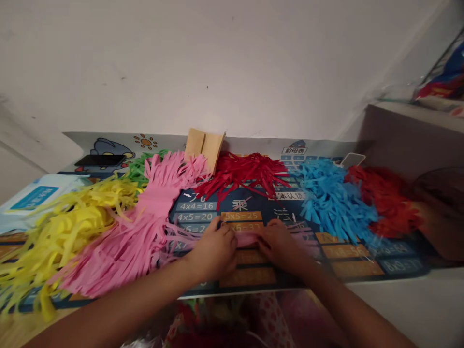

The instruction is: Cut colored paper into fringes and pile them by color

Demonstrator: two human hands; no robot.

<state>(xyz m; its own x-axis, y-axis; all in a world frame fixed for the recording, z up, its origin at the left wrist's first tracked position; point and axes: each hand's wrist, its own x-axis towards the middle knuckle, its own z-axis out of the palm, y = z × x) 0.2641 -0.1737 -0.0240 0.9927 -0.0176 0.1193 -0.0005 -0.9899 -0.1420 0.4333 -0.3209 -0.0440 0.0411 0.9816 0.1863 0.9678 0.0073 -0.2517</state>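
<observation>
A narrow twist of fringed pink tissue paper [247, 238] stretches between my two hands, low over the printed mat [250, 258]. My left hand [217, 245] is closed around its left part, and loose strands spread out to the left of it. My right hand [281, 244] pinches the other part, with fringe showing beyond it to the right, partly blurred. Left of my hands lies a larger sheet of fringed pink paper [155, 200], uncut in its middle band and cut into strips at both ends.
Yellow fringed paper [87, 217] and a pale blue packet [32, 193] lie left. Behind are a dark phone [99, 160], green fringe [139, 166], a tan folded card [206, 144] and red fringe [250, 174]. Blue fringe [329, 198], darker red fringe [386, 200] and a box [409, 140] stand right.
</observation>
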